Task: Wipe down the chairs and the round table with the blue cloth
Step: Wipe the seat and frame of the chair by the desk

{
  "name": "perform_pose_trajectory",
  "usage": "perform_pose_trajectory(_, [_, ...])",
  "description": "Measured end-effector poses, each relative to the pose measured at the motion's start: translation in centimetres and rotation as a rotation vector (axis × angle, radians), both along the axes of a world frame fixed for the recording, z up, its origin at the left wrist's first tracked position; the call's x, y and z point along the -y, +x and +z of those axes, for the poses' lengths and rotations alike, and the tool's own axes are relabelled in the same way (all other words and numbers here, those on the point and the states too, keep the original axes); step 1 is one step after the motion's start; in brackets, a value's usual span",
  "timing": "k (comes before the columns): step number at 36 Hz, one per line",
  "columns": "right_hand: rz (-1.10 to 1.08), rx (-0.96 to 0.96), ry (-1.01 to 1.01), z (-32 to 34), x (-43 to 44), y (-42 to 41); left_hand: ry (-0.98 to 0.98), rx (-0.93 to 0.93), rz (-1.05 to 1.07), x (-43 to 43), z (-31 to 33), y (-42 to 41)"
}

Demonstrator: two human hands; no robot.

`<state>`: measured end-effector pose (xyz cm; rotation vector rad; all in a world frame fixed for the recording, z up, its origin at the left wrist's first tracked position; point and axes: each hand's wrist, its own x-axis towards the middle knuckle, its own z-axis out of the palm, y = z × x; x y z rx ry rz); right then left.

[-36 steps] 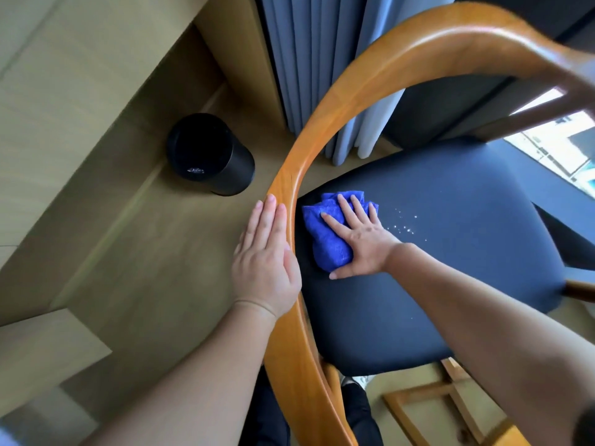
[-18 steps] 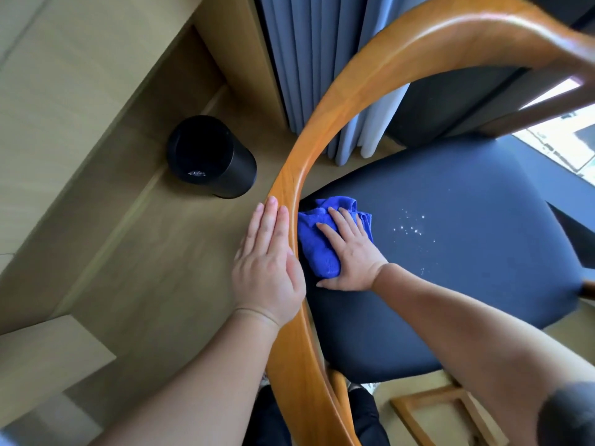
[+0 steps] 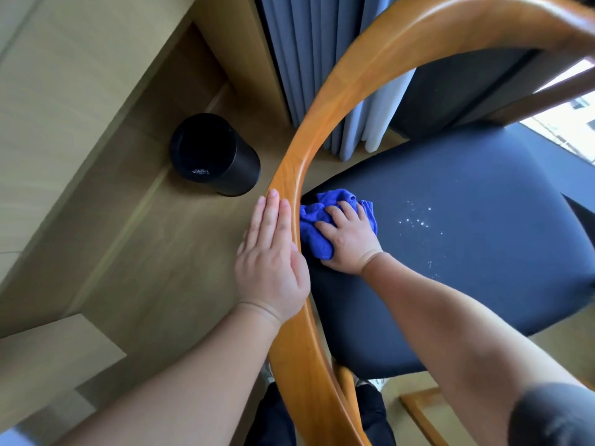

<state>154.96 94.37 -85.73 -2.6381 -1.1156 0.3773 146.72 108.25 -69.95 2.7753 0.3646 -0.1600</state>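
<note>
Right hand: our right hand point(image 3: 349, 239) bends its fingers into the bunched blue cloth point(image 3: 317, 226), gripping it and pressing it on the dark seat point(image 3: 467, 268), hard against the inner side of the wooden back rail point(image 3: 322, 123).
Left hand: our left hand point(image 3: 270, 262) lies flat on the rail's outer face, fingers straight and together, steadying the chair.
Change: a second ago the cloth sat further out from the rail under flatter, spread fingers; we have drawn it in.
Meaning: we judge this stroke has reached the seat's rear edge; the white specks point(image 3: 417, 220), further from the rail, remain unwiped.
Black bin point(image 3: 215, 154): on the floor, outside the rail.
Writing: none readable.
</note>
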Motion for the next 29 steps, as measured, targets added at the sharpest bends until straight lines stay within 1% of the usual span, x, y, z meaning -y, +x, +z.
perform_pose_trajectory(6, [0.002, 0.096, 0.053, -0.5, -0.1, 3.0, 0.004, 0.014, 0.008, 0.0, -0.1, 0.0])
perform_pose_trajectory(9, [-0.135, 0.101, 0.010, 0.0, -1.0, 5.9, 0.000, 0.020, 0.008, 0.1, 0.0, -0.1])
perform_pose_trajectory(11, [-0.270, 0.029, -0.075, 0.9, -2.1, 8.2, 0.000, 0.019, 0.006, 0.0, 0.0, -0.1])
perform_pose_trajectory(12, [-0.302, -0.023, -0.140, 1.4, -2.7, 9.2, 0.000, 0.020, 0.005, 0.0, 0.0, -0.1])
perform_pose_trajectory(13, [-0.296, -0.063, -0.198, 1.7, -3.3, 9.9, -0.001, 0.018, 0.004, 0.0, 0.0, -0.1])
perform_pose_trajectory(15, [-0.217, -0.119, -0.259, 1.7, -3.8, 10.6, -0.005, 0.016, 0.000, -0.1, 0.0, 0.0])
perform_pose_trajectory(17, [-0.149, -0.167, -0.247, 1.6, -2.9, 11.0, -0.008, 0.026, -0.001, -0.1, 0.0, 0.0])
perform_pose_trajectory(19, [-0.126, -0.205, -0.196, 1.6, -1.2, 11.1, -0.007, 0.032, 0.004, 0.0, -0.1, 0.0])
perform_pose_trajectory(22, [-0.137, -0.145, -0.143, 1.5, -0.3, 10.2, -0.006, 0.048, 0.008, -0.1, -0.2, 0.1])
perform_pose_trajectory(24, [-0.161, -0.114, -0.161, 1.7, -1.3, 9.2, -0.006, 0.047, 0.007, -0.1, -0.2, 0.2])
perform_pose_trajectory(29, [-0.207, -0.130, -0.176, 2.7, -1.9, 5.1, 0.001, 0.043, 0.005, -0.1, -0.2, 0.2])
